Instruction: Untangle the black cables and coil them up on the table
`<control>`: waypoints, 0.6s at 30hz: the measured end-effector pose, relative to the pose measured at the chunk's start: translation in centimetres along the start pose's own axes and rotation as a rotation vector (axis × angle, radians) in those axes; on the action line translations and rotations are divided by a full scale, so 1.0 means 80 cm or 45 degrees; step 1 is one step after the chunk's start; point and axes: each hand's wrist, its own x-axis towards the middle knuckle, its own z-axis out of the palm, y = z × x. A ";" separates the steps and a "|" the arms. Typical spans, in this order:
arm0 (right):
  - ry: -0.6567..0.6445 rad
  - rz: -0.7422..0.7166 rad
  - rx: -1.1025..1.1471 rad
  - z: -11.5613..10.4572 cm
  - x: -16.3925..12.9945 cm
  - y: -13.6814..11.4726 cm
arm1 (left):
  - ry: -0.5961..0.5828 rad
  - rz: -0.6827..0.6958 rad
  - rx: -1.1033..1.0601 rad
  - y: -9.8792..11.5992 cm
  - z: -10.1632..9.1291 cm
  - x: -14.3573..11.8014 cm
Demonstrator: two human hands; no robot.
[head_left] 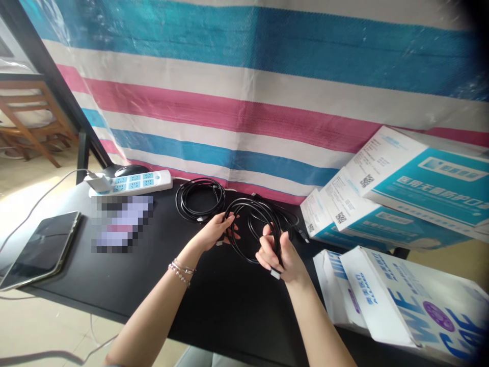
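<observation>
Between my hands a coiled black cable (244, 256) is held up above the black table. My left hand (218, 229) grips the left side of the loops, thumb on top and fingers behind. My right hand (278, 255) has its fingers wrapped round the right side of the coil; a pale connector end pokes out below that hand. Another coiled black cable (200, 200) lies on the table behind my left hand. Behind the held coil lies a further black cable (294, 216), its plug near the boxes; part of it is hidden.
A white power strip (153, 181) with a charger plugged in lies at the back left, a dark mouse (133, 171) behind it. A tablet (42, 250) rests at the left edge of the black table (229, 306). White-and-blue boxes (431, 183) and white cartons (412, 300) stand right. A striped sheet (229, 112) hangs behind.
</observation>
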 end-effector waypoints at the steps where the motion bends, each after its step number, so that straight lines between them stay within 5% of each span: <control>1: -0.007 -0.005 0.011 0.000 0.000 -0.001 | -0.013 0.003 0.002 0.000 0.000 0.000; 18: 0.025 -0.065 -0.054 -0.001 0.001 0.000 | 0.049 0.059 0.244 0.001 0.004 0.002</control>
